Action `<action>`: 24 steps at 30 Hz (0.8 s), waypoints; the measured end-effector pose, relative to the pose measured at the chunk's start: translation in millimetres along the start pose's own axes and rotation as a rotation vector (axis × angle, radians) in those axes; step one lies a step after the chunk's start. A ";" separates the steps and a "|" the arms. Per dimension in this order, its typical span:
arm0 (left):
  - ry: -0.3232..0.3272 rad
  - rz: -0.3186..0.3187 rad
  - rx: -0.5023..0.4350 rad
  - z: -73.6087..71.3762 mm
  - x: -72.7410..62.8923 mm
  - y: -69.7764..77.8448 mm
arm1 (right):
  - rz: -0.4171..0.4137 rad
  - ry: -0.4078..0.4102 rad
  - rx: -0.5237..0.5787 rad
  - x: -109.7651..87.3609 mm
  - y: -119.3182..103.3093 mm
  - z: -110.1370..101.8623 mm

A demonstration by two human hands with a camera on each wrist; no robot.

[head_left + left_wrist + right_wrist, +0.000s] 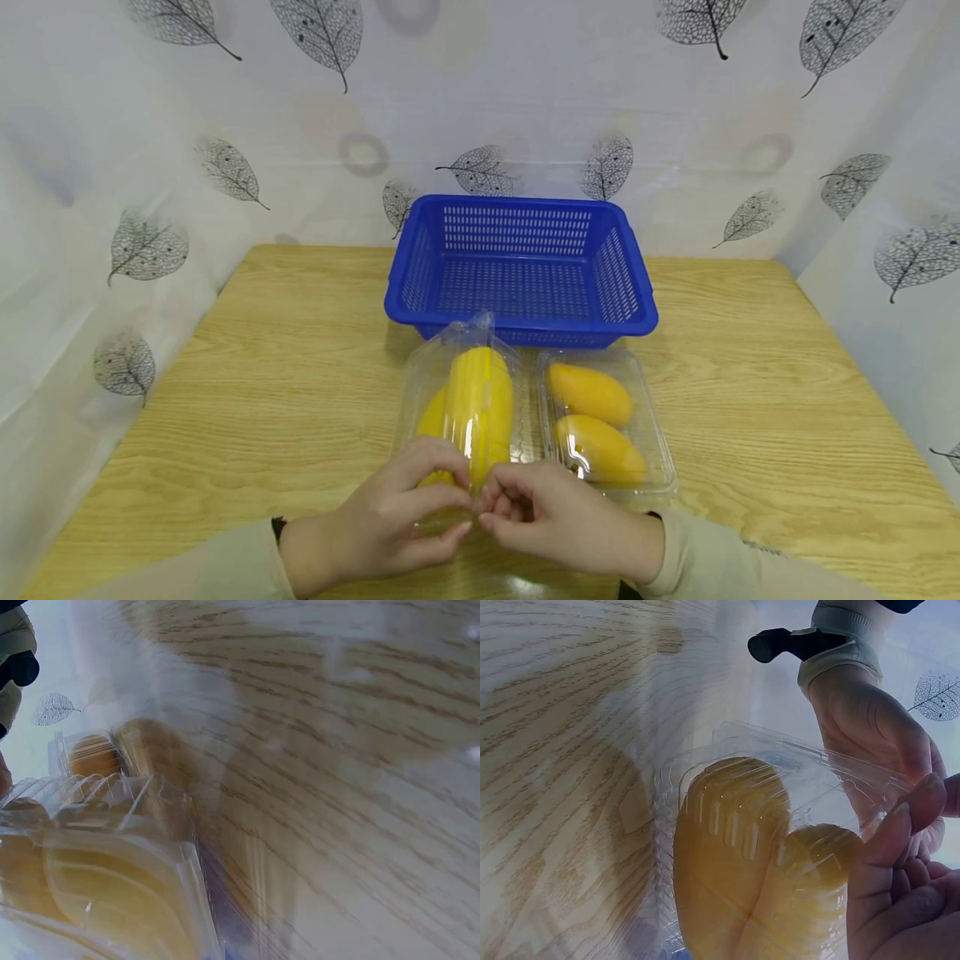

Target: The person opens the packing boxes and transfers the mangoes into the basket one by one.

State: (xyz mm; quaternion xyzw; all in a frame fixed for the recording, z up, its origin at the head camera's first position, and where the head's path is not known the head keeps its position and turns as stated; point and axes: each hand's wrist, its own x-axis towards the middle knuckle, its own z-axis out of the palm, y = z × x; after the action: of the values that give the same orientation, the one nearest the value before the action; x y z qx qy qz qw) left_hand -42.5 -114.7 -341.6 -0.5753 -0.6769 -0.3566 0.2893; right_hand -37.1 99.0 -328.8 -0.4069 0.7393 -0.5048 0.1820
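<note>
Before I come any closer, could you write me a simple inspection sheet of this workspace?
Surface: wood-grain table, with light glinting near the front.
Job's things: left clear box holding yellow fruits; right clear box holding two orange-yellow fruits; blue basket behind both. Whether the left box is fully closed, I cannot tell.
Clutter: nothing seen.
Hands: left hand and right hand pinch the left box's near edge, close together.
Cables: nothing seen.
Surroundings: pale leaf-print sheeting behind and at both sides.
</note>
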 end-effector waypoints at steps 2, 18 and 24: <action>-0.008 0.002 0.007 -1.9 -0.5 -0.1 | 0.002 -0.003 -0.002 0.3 -0.1 -0.2; -0.027 0.076 0.054 -17.6 12.0 -8.9 | 0.007 -0.007 -0.022 -1.2 -1.1 -1.2; 0.040 -0.008 0.129 -28.0 30.0 -22.6 | 0.022 -0.011 -0.025 -0.7 -1.3 -1.5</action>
State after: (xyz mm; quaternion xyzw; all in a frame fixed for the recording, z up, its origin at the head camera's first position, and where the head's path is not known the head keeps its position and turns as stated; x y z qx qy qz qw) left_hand -70.4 -122.3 -304.7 -0.5457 -0.6948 -0.3246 0.3378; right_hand -37.1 100.4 -327.2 -0.4036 0.7490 -0.4912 0.1866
